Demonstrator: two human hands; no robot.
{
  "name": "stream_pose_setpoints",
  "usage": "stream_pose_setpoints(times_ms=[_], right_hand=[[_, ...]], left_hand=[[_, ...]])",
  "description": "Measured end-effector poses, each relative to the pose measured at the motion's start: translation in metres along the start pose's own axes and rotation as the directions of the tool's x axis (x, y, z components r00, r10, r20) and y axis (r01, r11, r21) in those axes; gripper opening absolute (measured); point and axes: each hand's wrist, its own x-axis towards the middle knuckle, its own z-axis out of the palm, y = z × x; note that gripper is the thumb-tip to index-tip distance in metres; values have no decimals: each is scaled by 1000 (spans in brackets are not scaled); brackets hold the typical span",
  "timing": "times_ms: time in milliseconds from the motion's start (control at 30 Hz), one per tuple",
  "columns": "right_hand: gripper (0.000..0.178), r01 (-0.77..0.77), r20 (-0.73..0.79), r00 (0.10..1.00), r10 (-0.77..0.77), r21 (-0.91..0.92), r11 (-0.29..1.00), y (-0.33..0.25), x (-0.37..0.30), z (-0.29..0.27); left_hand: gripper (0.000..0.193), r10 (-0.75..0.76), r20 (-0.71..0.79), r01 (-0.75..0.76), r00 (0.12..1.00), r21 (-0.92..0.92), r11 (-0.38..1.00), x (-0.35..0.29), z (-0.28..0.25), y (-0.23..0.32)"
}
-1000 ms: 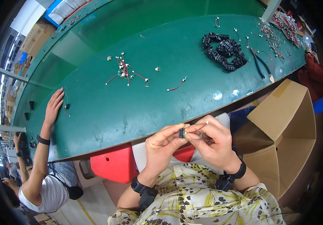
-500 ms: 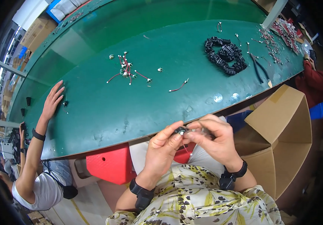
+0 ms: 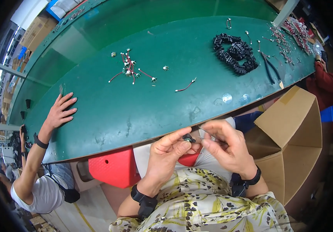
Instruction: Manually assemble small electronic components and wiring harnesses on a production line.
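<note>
Closest in, the left hand [image 3: 166, 160] pinches a small dark part [image 3: 189, 138] between thumb and forefinger, just below the near edge of the counter [image 3: 135, 112] and over the person's lap. The right hand [image 3: 228, 149] meets it from the other side, its fingers closed on a thin wire or pin [image 3: 209, 133] whose tip reaches toward the small dark part; the piece is too small to make out in detail. Both wrists wear dark bands above a yellow patterned garment.

Under the hands sits a red plastic stool or bin [image 3: 114, 168], partly hidden by the left forearm. To the right stands an open cardboard box [image 3: 290, 135], its flaps up and its inside in shadow.

On the green counter, a single red wire [image 3: 185, 86] lies near the middle, well apart from the hands. Further back is a loose cluster of red wires with white connectors [image 3: 129, 69]. To the right lies a heap of black parts [image 3: 236, 52], with dark-handled pliers [image 3: 270, 67] just beside it and a scatter of small metal pieces [image 3: 290, 38] toward the far right rim.

At the left, another person's hand [image 3: 61, 112] rests flat, fingers spread, on the counter. At the right edge a red sleeve [image 3: 325, 79] is cut off by the rim.
</note>
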Motion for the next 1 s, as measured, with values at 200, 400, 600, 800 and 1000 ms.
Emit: stream_pose_setpoints(times_ms=[200, 400, 600, 800, 1000], right_hand=[[14, 436, 146, 892, -427, -530, 728, -1, 0, -7], [14, 459, 152, 871, -467, -592, 663, -2, 1, -6], [17, 441, 118, 879, -461, -567, 696, 2, 0, 1], [16, 417, -30, 881, -472, -422, 805, 21, 0, 14], [16, 397, 39, 911, -412, -358, 845, 19, 8, 7]], left_hand=[[31, 7, 43, -6, 999, -21, 1000, 3, -2, -1], [30, 76, 60, -78, 995, 24, 997, 2, 1, -4], [27, 138, 69, -144, 988, 98, 985, 3, 2, -3], [25, 209, -16, -203, 978, 167, 965, 5, 9, -5], [25, 181, -90, -168, 979, 133, 977, 4, -1, -6]])
